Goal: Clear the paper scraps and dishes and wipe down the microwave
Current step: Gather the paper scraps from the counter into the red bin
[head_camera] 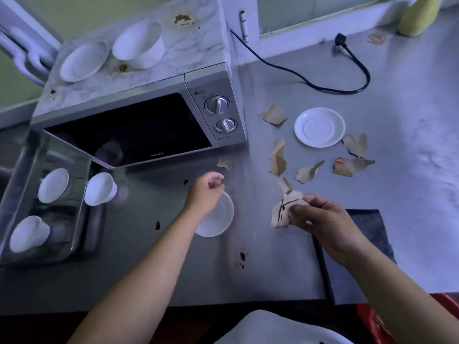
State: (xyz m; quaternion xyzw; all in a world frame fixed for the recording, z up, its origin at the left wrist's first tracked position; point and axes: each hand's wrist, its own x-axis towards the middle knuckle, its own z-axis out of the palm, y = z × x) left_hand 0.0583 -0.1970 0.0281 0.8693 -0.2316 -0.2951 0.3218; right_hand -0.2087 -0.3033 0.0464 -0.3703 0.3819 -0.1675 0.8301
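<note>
- We see the right hand (325, 222) gripping a crumpled bunch of torn brown paper (286, 209) between thumb and fingers, just above the grey metal counter (149, 274).
- The left hand (206, 192) hangs over a white ceramic bowl (221, 220) with its fingers curled toward the thumb; we cannot tell whether it pinches anything.
- More loose brown paper pieces (278, 158) lie on the counter right of the microwave, scattered around a round white saucer (320, 127).
- One small brown scrap (224, 164) lies just in front of the microwave's lower right corner, near the left hand.
- The silver microwave oven (139, 125), its dark glass door shut, stands at the back left.
- Its marble-patterned top (193, 53) bears brown stains (183, 21) and two white bowls (85, 62).
- A shiny steel tray (15, 194) at the far left holds white cups (53, 186); another white cup (100, 189) lies at its right edge, and we cannot tell whether it is in or out.
- Dark red-brown spots (243, 256) mark the counter between the arms.
- A dark grey cloth (370, 232) lies under the right wrist.
- A black power cord (323, 86) curls across the counter behind the saucer, its plug (339, 40) lying loose.
</note>
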